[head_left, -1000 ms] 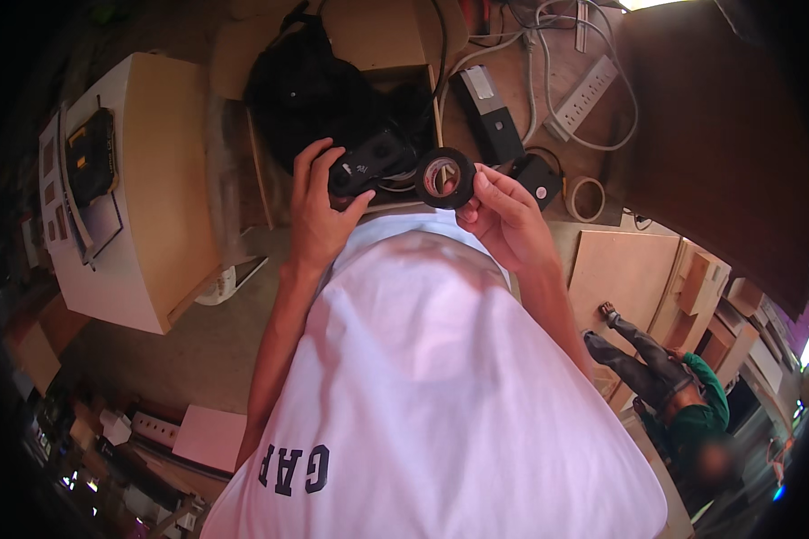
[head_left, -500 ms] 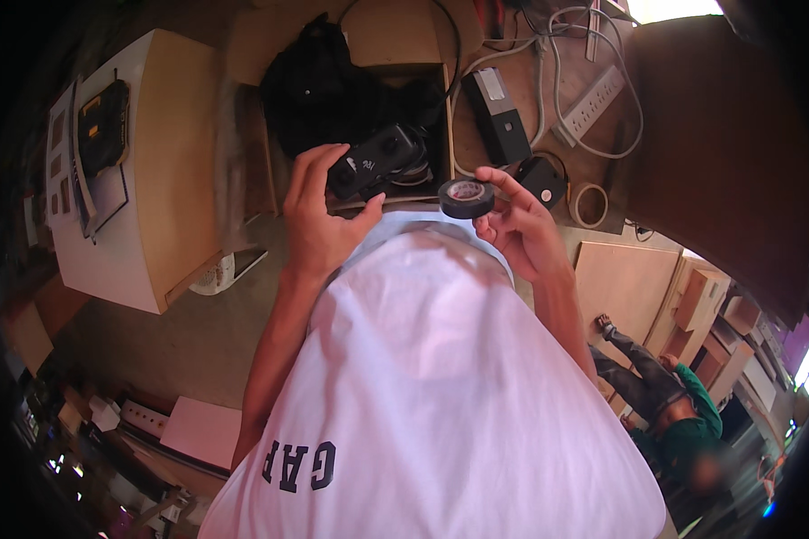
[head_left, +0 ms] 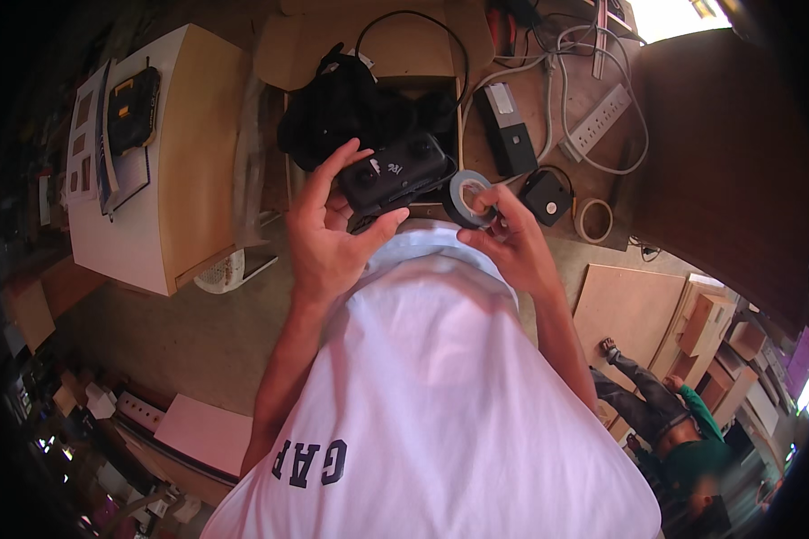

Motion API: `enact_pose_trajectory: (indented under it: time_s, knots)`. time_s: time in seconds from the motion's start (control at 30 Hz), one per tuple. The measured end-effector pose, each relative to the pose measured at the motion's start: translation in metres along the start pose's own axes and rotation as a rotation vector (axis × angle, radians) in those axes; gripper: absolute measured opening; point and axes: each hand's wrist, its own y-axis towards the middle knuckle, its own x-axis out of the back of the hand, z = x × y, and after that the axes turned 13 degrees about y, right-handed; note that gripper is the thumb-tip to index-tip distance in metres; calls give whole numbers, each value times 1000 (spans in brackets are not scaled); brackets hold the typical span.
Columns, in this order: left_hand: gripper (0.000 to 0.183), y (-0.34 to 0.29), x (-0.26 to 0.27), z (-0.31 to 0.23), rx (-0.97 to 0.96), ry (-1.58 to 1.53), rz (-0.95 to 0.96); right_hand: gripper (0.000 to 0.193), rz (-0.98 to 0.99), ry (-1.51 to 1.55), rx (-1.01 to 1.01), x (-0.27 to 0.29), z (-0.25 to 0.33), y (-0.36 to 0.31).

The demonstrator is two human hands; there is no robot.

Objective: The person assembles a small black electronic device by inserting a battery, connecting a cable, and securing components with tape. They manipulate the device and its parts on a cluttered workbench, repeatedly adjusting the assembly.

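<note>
My left hand (head_left: 325, 247) is wrapped round a black camera-like device (head_left: 394, 178) with two round lenses and pale handwriting on its face. The thumb lies along its near edge and the fingers along its left side. Just right of the device, my right hand (head_left: 520, 241) pinches a roll of black tape (head_left: 456, 205) between thumb and fingers. The roll is tilted so that its hollow core shows. Both hands are above the near edge of an open cardboard box (head_left: 404, 45), in front of my white shirt. Black cloth (head_left: 328, 112) fills part of the box.
To the box's right lie a long black box (head_left: 511, 144), a small black case (head_left: 546, 195), a beige tape roll (head_left: 593, 220) and a power strip (head_left: 598, 121) with looping cables. A white-and-wood cabinet (head_left: 189, 162) stands left. Another person (head_left: 683, 431) in green is at lower right.
The tape roll has turned from nearly flat to tilted upright, its core now showing, and sits closer to the device. The left hand's device has shifted slightly right.
</note>
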Motion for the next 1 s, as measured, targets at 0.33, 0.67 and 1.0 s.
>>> enact_pose_trajectory:
  time_s: [0.33,0.67,1.0]
  knots:
    - [85,-13,-6,29,-35,23,1,39,80,-152,95,13,30,-11]
    - [84,-6,-17,34,78,216,77,38,133,464,-149,7,9,18]
    - [71,-4,-20,28,64,280,38,18,197,656,-265,37,-31,29]
